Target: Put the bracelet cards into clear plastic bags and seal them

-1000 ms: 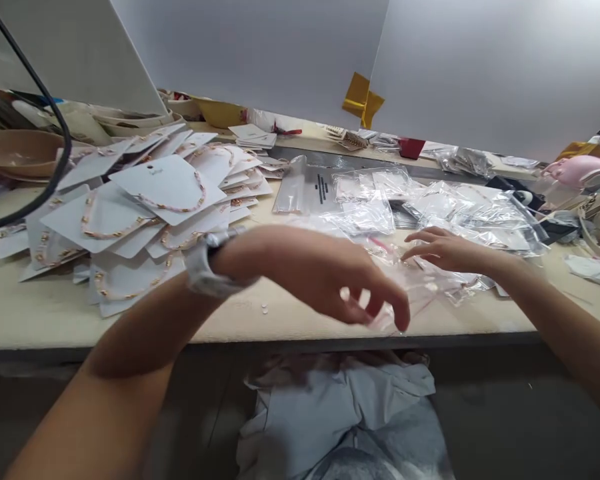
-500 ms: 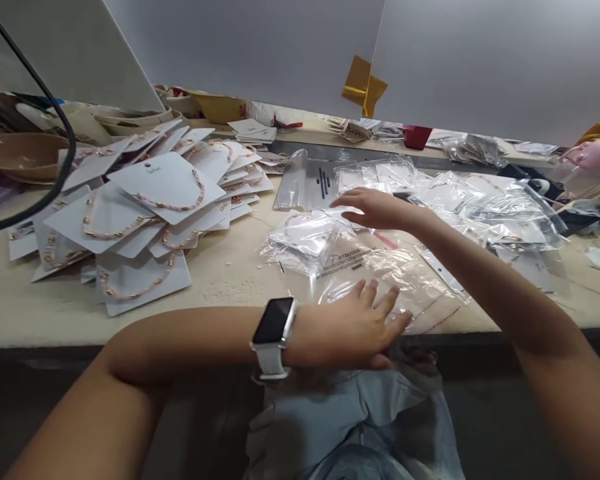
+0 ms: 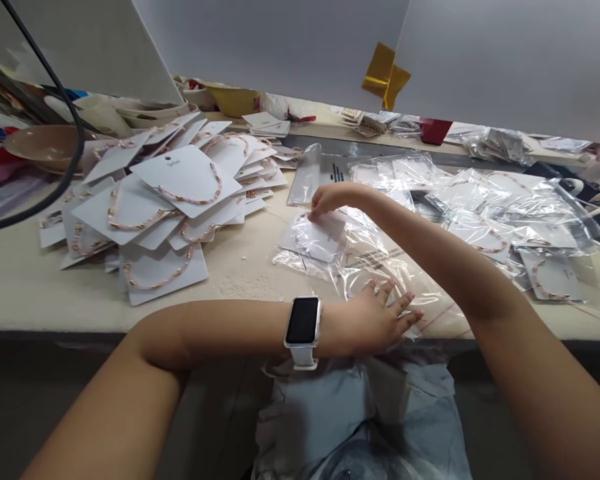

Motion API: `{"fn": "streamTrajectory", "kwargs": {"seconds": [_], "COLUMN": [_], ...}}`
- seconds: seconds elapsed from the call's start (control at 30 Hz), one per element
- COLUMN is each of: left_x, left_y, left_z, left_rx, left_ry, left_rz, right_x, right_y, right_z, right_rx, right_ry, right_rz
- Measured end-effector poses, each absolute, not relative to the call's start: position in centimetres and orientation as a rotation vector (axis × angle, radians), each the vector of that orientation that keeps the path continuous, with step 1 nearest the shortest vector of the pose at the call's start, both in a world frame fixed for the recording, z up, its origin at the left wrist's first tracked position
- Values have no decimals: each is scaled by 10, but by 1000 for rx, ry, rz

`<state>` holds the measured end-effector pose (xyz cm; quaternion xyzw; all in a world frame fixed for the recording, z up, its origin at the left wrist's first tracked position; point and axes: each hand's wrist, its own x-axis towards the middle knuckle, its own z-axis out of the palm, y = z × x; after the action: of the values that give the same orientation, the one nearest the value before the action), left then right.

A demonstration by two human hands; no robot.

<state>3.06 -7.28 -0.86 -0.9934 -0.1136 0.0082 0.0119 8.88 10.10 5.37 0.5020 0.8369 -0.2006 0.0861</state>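
Note:
My left hand (image 3: pixel 380 319), with a watch (image 3: pixel 303 321) on its wrist, lies flat with fingers spread on a large clear plastic bag (image 3: pixel 400 267) printed with dark text. My right hand (image 3: pixel 329 198) reaches across above it. Its fingers are pinched together at the top edge of a white bracelet card (image 3: pixel 320 239) in a clear sleeve, on a small stack left of the large bag. The fingertips are partly hidden behind the hand.
Left is a heap of white cards (image 3: pixel 180 180) with pink and gold bracelets. Bagged cards (image 3: pixel 510 207) are piled at right. Behind lie flat clear bags (image 3: pixel 305 177), a yellow bowl (image 3: pixel 233 100) and a brown bowl (image 3: pixel 47 148). A black cable (image 3: pixel 73 133) hangs at left.
My right hand has moved left and down from over the bags to the sleeved card, its fingers closing there. My left hand stays spread at the large bag's near edge. The view has shifted slightly.

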Motion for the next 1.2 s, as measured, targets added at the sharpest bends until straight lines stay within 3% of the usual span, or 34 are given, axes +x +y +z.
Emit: {"fn": "streamTrajectory", "kwargs": {"seconds": [0.2, 0.27, 0.47, 0.67, 0.73, 0.9, 1.1, 1.2], "left_x": [29, 29, 27, 33, 35, 37, 32, 30], "left_y": [-69, -61, -25, -38, -51, -61, -48, -42], "left_z": [-5, -1, 29, 32, 27, 25, 39, 43], "left_rx": [-3185, -3216, -3120, -3093, -3044, -3075, -3058, -3134], "left_ry": [-465, -501, -624, -569, -632, -667, -669, -661], "left_rz": [88, 163, 503, 289, 252, 150, 135, 158], "right_x": [112, 129, 200, 264, 269, 251, 256, 267], "right_y": [95, 83, -4, -108, -132, -166, -184, -196], "right_z": [83, 96, 103, 58, 37, -20, -49, -51], "right_rx": [1933, 2127, 2331, 2322, 2205, 2018, 2496, 2527], "right_ry": [2762, 2942, 3038, 2686, 2591, 2446, 2270, 2323], "right_rz": [-718, -610, 516, 1660, 1835, 1348, 846, 496]}}
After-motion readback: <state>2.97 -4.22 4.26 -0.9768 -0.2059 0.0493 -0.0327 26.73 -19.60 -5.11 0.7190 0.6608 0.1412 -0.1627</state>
